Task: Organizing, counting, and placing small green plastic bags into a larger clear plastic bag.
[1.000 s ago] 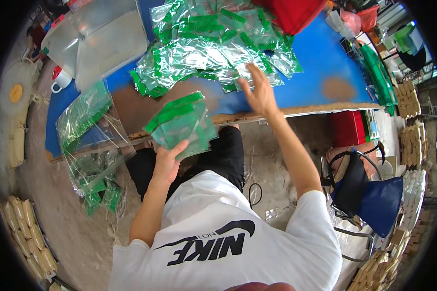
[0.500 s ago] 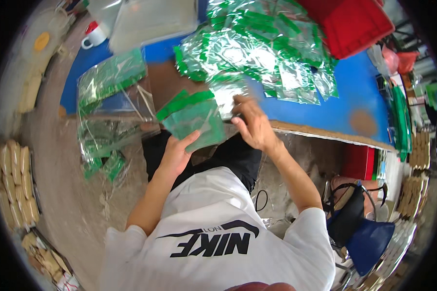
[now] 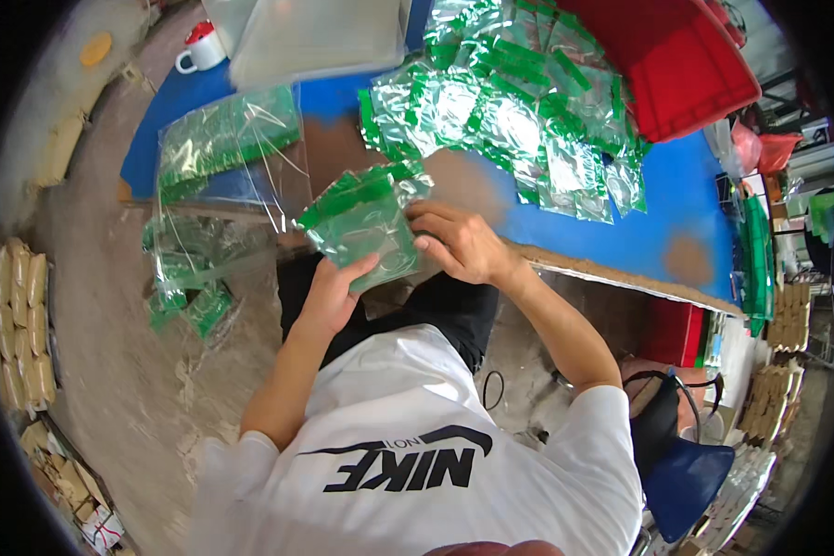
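Note:
My left hand [image 3: 335, 289] grips a small stack of clear plastic packets with green bands [image 3: 361, 230] over my lap, by the table's near edge. Its thumb lies on top of the stack. At the right side of that stack, my right hand [image 3: 461, 243] has its fingers curled at a packet's edge; its fingertips are partly hidden. A large heap of similar shiny packets [image 3: 500, 111] spreads across the far middle of the table. To the left, a large clear plastic bag [image 3: 232, 139] holds more green-banded packets and hangs over the table edge.
The blue table [image 3: 612, 236] has worn brown patches. A red bin [image 3: 681, 69] stands at its far right, a translucent tray [image 3: 315, 46] at the back, and a white mug [image 3: 202, 51] at far left. Green packets [image 3: 199, 301] sit low beside the table's left end.
My right hand has moved slightly left and down, against the stack's edge. The shiny packet near its fingers now lies with the stack. The view has shifted a little.

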{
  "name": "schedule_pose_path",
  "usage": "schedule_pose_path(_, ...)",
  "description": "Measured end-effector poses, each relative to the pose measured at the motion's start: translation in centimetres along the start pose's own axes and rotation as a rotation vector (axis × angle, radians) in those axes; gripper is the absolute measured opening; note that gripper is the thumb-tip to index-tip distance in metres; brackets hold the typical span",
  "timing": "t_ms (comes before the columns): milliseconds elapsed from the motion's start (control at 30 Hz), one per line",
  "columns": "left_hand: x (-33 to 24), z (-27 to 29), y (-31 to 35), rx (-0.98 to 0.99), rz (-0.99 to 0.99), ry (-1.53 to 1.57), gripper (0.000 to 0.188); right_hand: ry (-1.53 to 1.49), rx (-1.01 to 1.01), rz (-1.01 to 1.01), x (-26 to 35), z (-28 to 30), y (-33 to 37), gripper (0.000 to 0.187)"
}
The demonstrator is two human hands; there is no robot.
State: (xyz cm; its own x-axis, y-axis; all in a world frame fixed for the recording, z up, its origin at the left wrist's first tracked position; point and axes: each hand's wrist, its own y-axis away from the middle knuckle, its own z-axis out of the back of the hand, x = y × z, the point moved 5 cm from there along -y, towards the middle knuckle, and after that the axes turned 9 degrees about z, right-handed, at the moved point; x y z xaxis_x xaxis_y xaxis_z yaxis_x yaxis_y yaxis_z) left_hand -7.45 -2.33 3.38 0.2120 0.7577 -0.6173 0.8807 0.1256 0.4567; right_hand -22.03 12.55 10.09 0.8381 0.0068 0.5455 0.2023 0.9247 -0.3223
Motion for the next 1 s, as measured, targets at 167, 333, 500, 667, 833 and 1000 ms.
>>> schedule_pose_path(167, 1.2, 0.3, -0.9, 0.044, 0.076, -0.056, 0.045, 0.505, -0.381, -0.287, -9.1, 6.9, 0.5, 0.048)
schedule_pose_path(333, 2.2, 0.4, -0.6, 0.107, 0.103, 0.140, 0.042, 0.707, -0.132, -0.315, -6.5, 3.4, 2.4, 0.053)
schedule_pose_path(500, 2.7, -1.0, 0.1, 0.053, 0.072, 0.265, 0.039, 0.384, -0.087, -0.179, 1.5, -0.3, -0.2, 0.040)
schedule_pose_path(667, 3.2, -0.4, 0.1, 0.004, 0.105, 0.214, 0.039, 0.545, -0.322, -0.175, -6.4, 5.3, -2.2, 0.045)
schedule_pose_path(833, 3.2, 1.3, 1.0, -0.038, 0.119, 0.156, 0.042, 0.532, -0.025, -0.180, -6.4, 3.2, 1.0, 0.089)
schedule_pose_path(1000, 3.3, 3.4, 1.3, 0.152, 0.192, 0.245, 0.050, 0.435, -0.024, 0.058, 2.5, -0.4, 3.2, 0.052)
